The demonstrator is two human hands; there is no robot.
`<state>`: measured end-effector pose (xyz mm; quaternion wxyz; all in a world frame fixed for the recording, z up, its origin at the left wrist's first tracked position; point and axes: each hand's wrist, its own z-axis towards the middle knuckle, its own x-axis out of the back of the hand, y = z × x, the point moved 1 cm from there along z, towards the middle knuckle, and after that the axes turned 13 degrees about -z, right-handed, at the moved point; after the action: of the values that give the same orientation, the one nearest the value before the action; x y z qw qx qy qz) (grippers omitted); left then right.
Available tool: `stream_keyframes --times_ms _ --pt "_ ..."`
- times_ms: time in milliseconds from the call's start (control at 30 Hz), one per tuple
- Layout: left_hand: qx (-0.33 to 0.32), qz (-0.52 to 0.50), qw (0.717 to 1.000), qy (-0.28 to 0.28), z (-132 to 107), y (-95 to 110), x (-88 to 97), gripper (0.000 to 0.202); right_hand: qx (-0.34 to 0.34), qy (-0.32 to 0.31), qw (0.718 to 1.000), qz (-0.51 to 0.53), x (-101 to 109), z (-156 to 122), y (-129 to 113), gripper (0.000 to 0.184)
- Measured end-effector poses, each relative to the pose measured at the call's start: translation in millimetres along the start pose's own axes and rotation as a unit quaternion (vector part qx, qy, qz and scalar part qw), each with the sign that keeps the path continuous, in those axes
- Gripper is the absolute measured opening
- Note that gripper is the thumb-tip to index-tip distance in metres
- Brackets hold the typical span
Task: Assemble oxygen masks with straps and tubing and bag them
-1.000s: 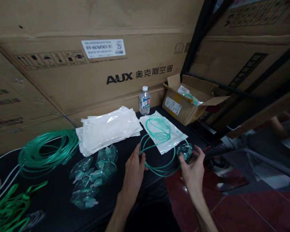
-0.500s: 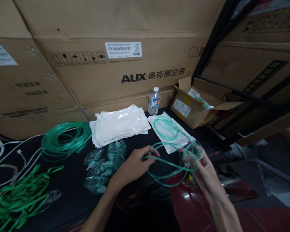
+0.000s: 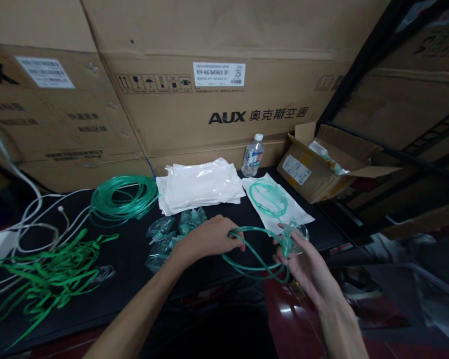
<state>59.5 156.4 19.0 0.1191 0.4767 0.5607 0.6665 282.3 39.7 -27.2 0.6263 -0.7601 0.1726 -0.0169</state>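
My left hand (image 3: 205, 238) is closed around loops of green tubing (image 3: 256, 254) held above the near edge of the black table (image 3: 127, 264). My right hand (image 3: 303, 262) grips a clear oxygen mask (image 3: 296, 232) joined to that tubing, palm turned up. Behind the hands lies a white pouch (image 3: 277, 204) with another green coil on it. Several clear masks (image 3: 168, 237) are piled just left of my left hand.
A stack of white plastic pouches (image 3: 200, 184), a coil of green tubing (image 3: 121, 197), loose green straps (image 3: 48, 279) and white cables (image 3: 33, 219) lie on the table. A water bottle (image 3: 253, 155) and an open carton (image 3: 322, 167) stand at the back, against large cardboard boxes (image 3: 217, 99).
The camera swung left, so more of the table's left side shows. Both hands lifted the tubing loops and mask toward me; the loops are gathered tighter in the left hand.
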Motion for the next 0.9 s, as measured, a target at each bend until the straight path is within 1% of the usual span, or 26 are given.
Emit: stream_keyframes --times_ms 100,200,300,367,433,467,533,600,700,767,833,900 --pt "0.016 0.074 0.996 0.041 3.7 5.3 0.7 0.019 -0.004 -0.041 0.999 -0.027 -4.8 -3.3 1.6 0.044" --pt "0.032 0.145 0.987 0.061 7.8 12.9 2.1 0.017 -0.015 -0.094 0.994 -0.055 -7.2 -9.0 6.4 0.055" --pt "0.051 0.212 0.972 0.088 9.4 21.2 1.3 0.017 -0.030 -0.138 0.987 -0.071 -7.9 -14.7 12.1 0.060" --pt "0.056 0.246 0.962 0.103 8.9 26.1 -1.9 0.025 -0.036 -0.172 0.982 -0.067 -9.3 -17.2 14.8 0.063" --pt "0.042 0.271 0.956 0.098 8.4 30.0 -6.6 0.037 -0.040 -0.209 0.976 -0.053 -11.7 -18.4 16.3 0.066" --pt "0.028 0.281 0.955 0.088 8.5 31.5 -9.4 0.040 -0.042 -0.225 0.972 -0.046 -13.2 -18.7 16.6 0.067" --pt "-0.002 0.295 0.954 0.057 10.2 33.6 -15.4 0.037 -0.046 -0.244 0.968 -0.037 -16.8 -18.4 17.0 0.069" --pt "-0.023 0.304 0.952 0.025 13.9 34.8 -22.6 0.027 -0.052 -0.247 0.967 -0.033 -21.1 -17.6 17.8 0.069" --pt "-0.026 0.306 0.951 -0.016 21.6 35.9 -35.1 0.016 -0.068 -0.239 0.968 -0.026 -29.6 -15.8 20.9 0.067" --pt "-0.021 0.300 0.953 -0.029 26.4 36.6 -41.4 0.014 -0.082 -0.222 0.971 -0.026 -35.8 -14.6 23.9 0.057" --pt "-0.013 0.288 0.957 -0.030 30.5 37.0 -41.8 0.015 -0.092 -0.199 0.975 -0.027 -40.5 -13.6 26.5 0.043" --pt "-0.002 0.269 0.963 -0.030 33.6 36.6 -33.9 0.018 -0.094 -0.173 0.980 -0.026 -42.0 -12.9 27.5 0.036"
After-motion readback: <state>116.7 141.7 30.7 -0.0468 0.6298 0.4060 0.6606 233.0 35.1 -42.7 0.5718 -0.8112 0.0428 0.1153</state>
